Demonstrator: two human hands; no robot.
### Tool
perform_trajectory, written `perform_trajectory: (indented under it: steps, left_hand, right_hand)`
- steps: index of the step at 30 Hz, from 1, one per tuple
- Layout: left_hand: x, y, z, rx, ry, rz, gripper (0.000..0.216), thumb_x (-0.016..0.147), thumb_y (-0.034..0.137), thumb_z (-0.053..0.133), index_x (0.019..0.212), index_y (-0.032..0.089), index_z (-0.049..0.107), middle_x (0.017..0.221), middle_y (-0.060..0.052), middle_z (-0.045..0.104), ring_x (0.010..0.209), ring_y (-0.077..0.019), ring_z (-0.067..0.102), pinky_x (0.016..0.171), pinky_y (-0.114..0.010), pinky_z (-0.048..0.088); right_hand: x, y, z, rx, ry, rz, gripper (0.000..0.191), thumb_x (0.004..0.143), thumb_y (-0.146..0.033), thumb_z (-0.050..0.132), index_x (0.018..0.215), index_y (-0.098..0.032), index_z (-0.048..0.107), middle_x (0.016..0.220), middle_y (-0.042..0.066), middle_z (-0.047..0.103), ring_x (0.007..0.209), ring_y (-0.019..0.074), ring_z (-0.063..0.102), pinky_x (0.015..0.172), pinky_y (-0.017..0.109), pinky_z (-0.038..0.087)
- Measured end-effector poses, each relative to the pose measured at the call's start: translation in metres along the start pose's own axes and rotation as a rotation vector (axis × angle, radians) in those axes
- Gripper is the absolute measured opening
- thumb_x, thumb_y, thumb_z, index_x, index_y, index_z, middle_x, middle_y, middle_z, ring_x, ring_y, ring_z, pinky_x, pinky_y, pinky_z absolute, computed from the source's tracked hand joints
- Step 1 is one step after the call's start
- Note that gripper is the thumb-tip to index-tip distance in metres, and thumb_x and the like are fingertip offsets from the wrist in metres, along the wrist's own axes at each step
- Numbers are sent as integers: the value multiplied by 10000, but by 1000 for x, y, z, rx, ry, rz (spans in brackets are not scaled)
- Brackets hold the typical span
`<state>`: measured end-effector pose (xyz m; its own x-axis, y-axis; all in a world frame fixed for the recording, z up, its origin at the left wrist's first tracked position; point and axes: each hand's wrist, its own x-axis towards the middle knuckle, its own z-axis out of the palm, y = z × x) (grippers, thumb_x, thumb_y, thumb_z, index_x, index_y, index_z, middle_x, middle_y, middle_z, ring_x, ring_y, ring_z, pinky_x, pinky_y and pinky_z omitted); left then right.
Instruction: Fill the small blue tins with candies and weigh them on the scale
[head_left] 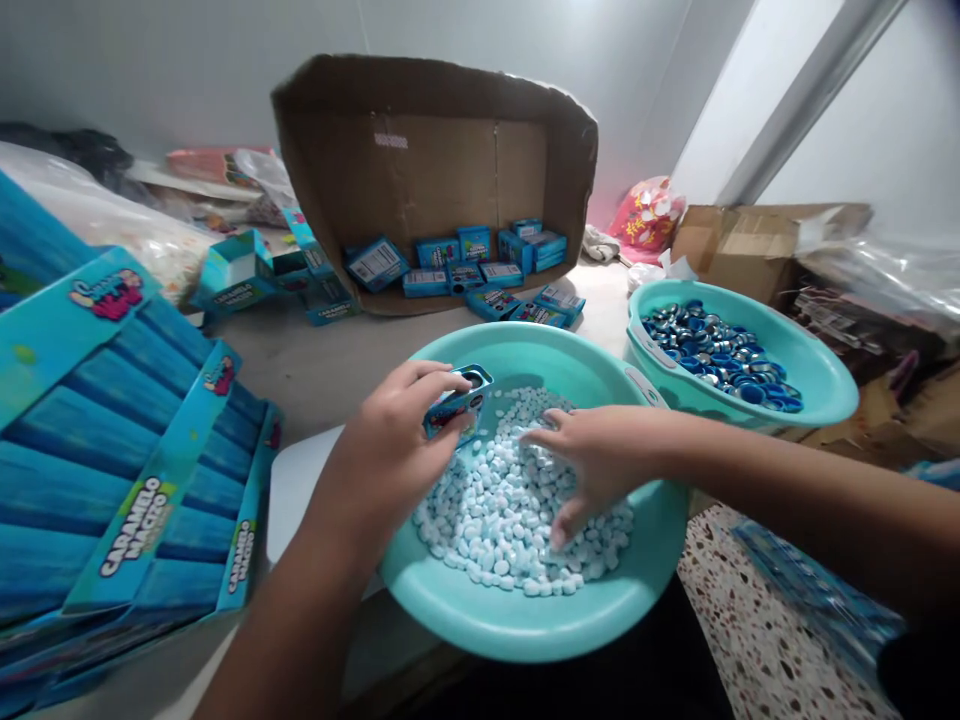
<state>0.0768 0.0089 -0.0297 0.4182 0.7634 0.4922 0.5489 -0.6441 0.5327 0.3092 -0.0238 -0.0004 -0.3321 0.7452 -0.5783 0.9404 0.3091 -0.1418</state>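
My left hand (409,430) is closed round a small blue candy tin (459,400), held tilted over the left side of a turquoise basin (525,635). A dark round opening shows in the tin's top. Small pale-blue candies (502,520) cover the bottom of the basin in a loose heap. My right hand (585,460) reaches in from the right, fingers spread and touching the candies. Nothing shows clearly in its grasp.
On the right, a second turquoise basin (832,385) holds many blue and silver lids (720,350). An open cardboard box (450,160) behind contains several blue tins (427,282). Stacked blue display boxes (127,430) stand at left. A white sheet-like surface (300,480) lies beside the near basin.
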Motion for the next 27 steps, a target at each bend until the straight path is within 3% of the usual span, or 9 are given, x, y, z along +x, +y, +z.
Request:
perform_trajectory:
  steps: [3,7,10,13,19,22,27]
  left_hand:
    - [0,1,0,-5,-18,-1,212,883,226,682,1092,258,672,1138,-11,661,1056,-197,661,861,-299,529]
    - [-1,1,0,4,3,-49,359,844,200,715,1188,264,634,1153,-23,670,1058,-215,662,875,-318,545]
    - [-3,0,1,10,25,-112,555,806,202,752,1324,272,565,1237,-46,654,1120,-236,648,919,-330,554]
    - [-3,-1,1,-10,4,-138,635,802,206,754,1388,257,515,1243,-62,652,1120,-243,652,929,-345,560]
    - [-2,0,-1,-52,-70,-139,503,799,194,725,1278,244,582,1210,-51,670,1085,-257,664,890,-384,560]
    - [-1,0,-2,-75,-108,-72,389,817,178,689,1196,239,626,1175,-41,671,1084,-248,650,898,-388,541]
    - [0,-1,-2,-99,-156,16,376,858,203,673,1230,239,626,1191,-46,643,1069,-225,641,928,-386,523]
  right_hand:
    - [-5,0,19,-24,75,-58,1134,669,-779,719,1537,-130,384,1348,315,504,1134,486,576,848,557,512]
    - [10,1,23,-35,103,-80,883,745,-576,773,1432,-110,473,1151,238,617,949,383,648,742,437,506]
    - [25,1,19,11,86,-71,661,762,-372,795,1326,-129,549,1044,154,685,865,294,656,673,332,449]
    - [32,1,13,62,94,-71,464,751,-292,783,1173,-153,648,975,97,709,817,237,639,636,291,389]
    - [12,-3,-22,269,259,-170,221,763,-281,744,964,-190,722,784,-3,669,689,135,555,631,263,382]
    - [2,-14,-46,484,493,-199,203,747,-311,768,893,-186,702,706,-24,615,639,111,520,584,255,377]
    - [22,-33,-59,1302,778,-394,271,760,-366,747,909,-218,575,632,-71,483,499,68,443,430,226,246]
